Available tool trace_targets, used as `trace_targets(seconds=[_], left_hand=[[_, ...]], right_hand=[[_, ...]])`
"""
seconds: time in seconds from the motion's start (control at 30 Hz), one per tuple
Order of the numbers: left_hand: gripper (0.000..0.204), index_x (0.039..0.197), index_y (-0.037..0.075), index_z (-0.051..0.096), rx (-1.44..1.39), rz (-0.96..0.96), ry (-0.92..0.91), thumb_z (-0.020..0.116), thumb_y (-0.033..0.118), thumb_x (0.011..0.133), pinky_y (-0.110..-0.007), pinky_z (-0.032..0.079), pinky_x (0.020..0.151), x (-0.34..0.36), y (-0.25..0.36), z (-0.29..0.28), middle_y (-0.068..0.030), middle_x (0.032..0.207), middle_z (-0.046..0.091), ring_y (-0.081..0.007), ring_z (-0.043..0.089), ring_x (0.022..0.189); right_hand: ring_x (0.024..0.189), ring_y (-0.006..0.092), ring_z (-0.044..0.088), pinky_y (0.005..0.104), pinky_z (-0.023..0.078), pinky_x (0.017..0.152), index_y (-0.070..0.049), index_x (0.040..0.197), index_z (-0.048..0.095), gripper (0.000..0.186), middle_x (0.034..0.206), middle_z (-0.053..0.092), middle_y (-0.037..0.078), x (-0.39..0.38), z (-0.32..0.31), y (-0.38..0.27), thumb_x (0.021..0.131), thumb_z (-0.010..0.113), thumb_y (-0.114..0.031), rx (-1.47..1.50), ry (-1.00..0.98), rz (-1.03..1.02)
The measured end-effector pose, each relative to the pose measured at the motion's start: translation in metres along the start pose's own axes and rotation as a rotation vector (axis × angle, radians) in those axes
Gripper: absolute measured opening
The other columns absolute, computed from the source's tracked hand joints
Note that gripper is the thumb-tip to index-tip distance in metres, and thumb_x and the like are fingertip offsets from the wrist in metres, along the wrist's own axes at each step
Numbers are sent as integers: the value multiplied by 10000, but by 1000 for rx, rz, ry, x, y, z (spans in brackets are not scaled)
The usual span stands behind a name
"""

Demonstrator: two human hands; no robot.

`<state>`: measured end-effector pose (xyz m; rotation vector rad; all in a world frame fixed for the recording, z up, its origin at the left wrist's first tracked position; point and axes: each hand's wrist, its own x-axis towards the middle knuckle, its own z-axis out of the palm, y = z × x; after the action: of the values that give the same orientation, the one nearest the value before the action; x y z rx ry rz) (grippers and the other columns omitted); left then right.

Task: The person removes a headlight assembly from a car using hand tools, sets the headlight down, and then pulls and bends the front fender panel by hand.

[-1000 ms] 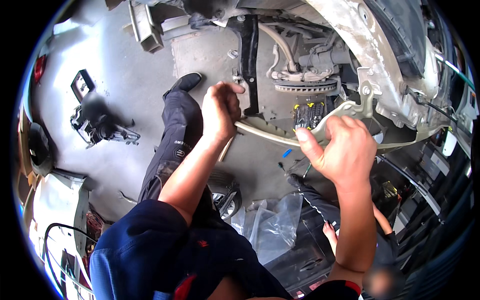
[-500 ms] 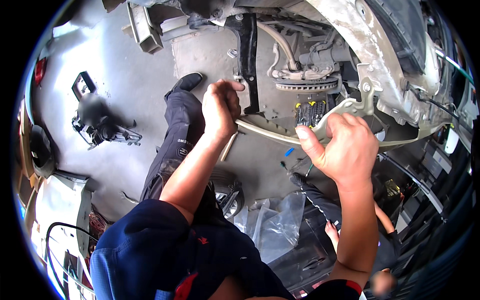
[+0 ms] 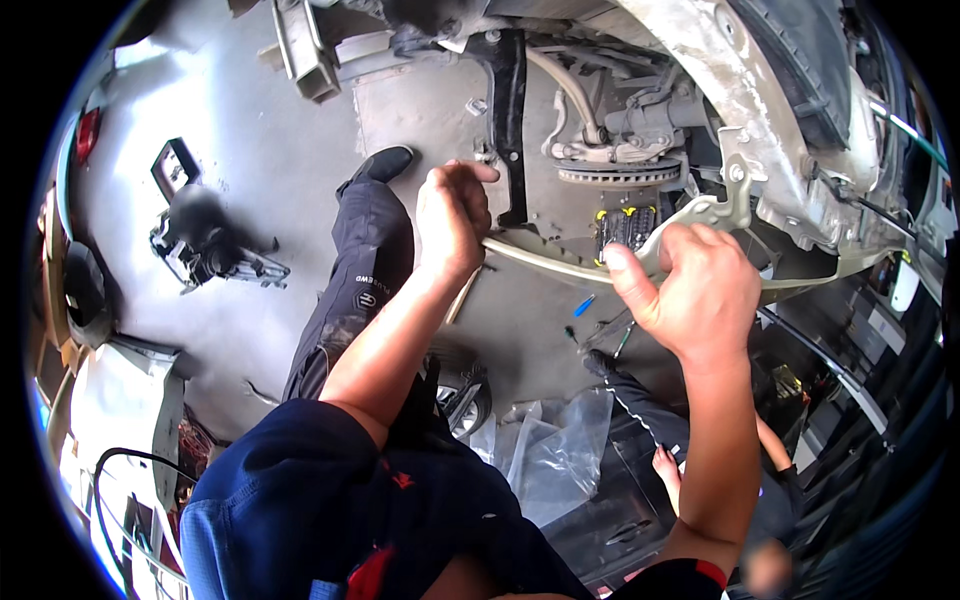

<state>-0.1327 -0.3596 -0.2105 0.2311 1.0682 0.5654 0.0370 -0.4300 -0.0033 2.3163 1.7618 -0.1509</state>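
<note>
A pale greenish car fender (image 3: 545, 264) runs across the view beside the stripped front end of a car. Its thin left end meets my left hand (image 3: 452, 222), whose fingers curl around it. My right hand (image 3: 703, 290) is closed over the upper edge farther right, thumb pointing left along the panel. Just beyond that hand a metal bracket (image 3: 735, 180) with a bolt joins the car's pale body (image 3: 760, 110). The brake disc (image 3: 620, 174) and a black upright support (image 3: 508, 120) show behind the fender. My fingertips are partly hidden.
A tool case (image 3: 625, 232) with yellow clips lies on the floor near a blue-handled tool (image 3: 585, 305). Clear plastic sheeting (image 3: 560, 440) and a wheel (image 3: 465, 405) are below. A co-worker's leg (image 3: 640, 395) is at lower right. Removed parts (image 3: 215, 255) lie left.
The whole view has shifted slightly, so the car and floor items appear a little farther right. Both hands keep their places on the fender.
</note>
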Motion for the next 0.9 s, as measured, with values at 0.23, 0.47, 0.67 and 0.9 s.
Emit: trace_targets(seconds=[0.23,0.47,0.67,0.9], left_hand=[[422,921,50,643,-9,30,1,393,378,1011,-265,224,432,2,4,5,39,588,351,-94,271,467],[420,915,51,657,11,53,8,395,363,1013,-265,221,428,-4,-6,-3,39,599,357,-90,280,470],[439,934,45,653,24,54,26,377,376,1016,-258,238,436,6,-4,3,37,603,367,-90,292,482],[415,899,49,656,-32,28,66,384,330,1038,-256,224,429,0,3,1,58,605,351,-85,285,481]], right_hand=[[681,317,672,421,545,595,-71,637,632,612,672,643,104,0,3,-1,791,728,-656,-1,47,1],[654,311,671,413,539,556,-82,615,625,586,657,643,103,-4,-2,1,787,743,-630,-7,6,21],[613,313,681,410,539,541,-74,608,654,627,645,661,132,4,6,6,797,721,-668,-6,50,4],[516,275,685,392,522,467,-84,599,704,703,529,635,116,1,6,7,811,625,-750,-59,93,0]])
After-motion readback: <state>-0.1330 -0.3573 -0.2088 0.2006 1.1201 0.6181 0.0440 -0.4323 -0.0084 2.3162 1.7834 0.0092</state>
